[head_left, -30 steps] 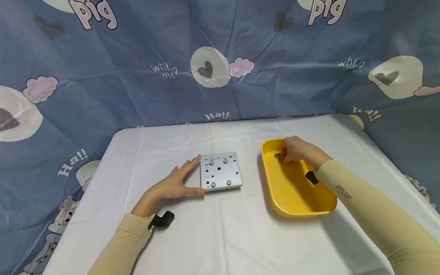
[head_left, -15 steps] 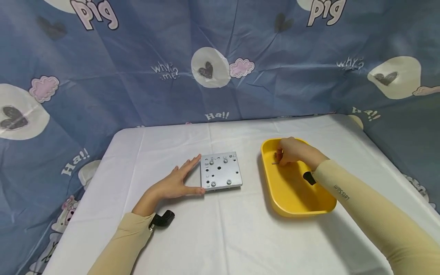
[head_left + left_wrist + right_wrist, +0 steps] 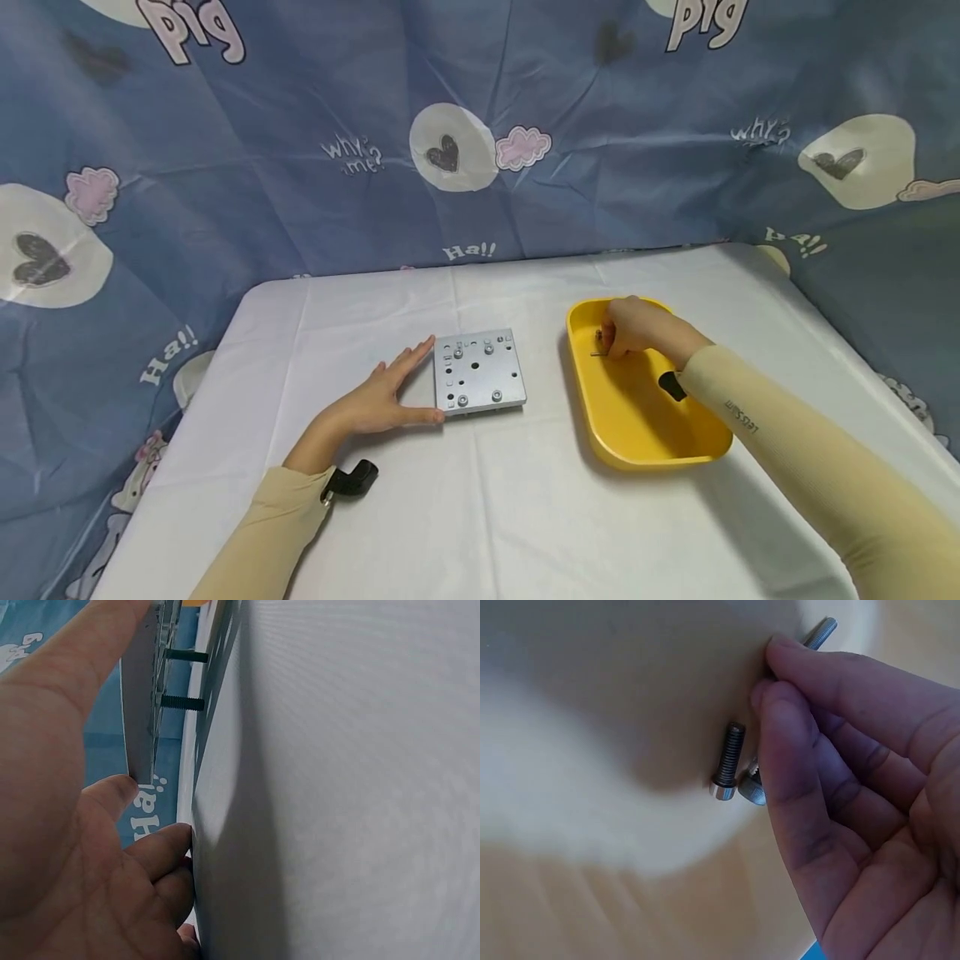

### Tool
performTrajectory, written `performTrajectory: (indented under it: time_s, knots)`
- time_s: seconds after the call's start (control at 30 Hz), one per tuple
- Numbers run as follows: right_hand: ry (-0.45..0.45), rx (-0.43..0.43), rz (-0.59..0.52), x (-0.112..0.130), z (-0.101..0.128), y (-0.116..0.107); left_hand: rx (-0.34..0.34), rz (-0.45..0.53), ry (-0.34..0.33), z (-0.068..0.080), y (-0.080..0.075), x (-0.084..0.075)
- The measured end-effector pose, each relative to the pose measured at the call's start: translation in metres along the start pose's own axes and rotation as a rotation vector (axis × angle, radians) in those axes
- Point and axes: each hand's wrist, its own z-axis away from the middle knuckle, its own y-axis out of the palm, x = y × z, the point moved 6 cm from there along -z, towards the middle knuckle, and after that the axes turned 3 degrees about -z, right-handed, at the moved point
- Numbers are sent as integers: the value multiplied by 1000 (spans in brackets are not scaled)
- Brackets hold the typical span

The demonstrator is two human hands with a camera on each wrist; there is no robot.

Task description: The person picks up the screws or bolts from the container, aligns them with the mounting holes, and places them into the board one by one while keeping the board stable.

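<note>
Ideally, R hand (image 3: 639, 325), pinching a screw (image 3: 821, 634) in the yellow bin (image 3: 633, 421), shd lift it clear of adj. screws (image 3: 728, 759), w/ L hand (image 3: 378, 400) straight-fingered agst the plate's (image 3: 486, 377) L edge.

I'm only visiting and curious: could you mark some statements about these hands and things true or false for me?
1. The left hand touches the metal plate. True.
2. The right hand pinches a screw inside the yellow tray. True.
3. The plate lies inside the tray. False: it is to the tray's left, over the white cloth.
4. Another screw is near the right hand. True.
5. Nothing sticks out beneath the plate. False: threaded ends show there.
</note>
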Motion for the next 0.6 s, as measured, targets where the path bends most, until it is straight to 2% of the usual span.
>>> performTrajectory:
  time_s: [0.2,0.6]
  knots:
    - [8,1,10,5,1,2,3,-3,2,1,1,0]
    - [6,-1,101,14,0,3,-12,-10,-22,-1,0,1]
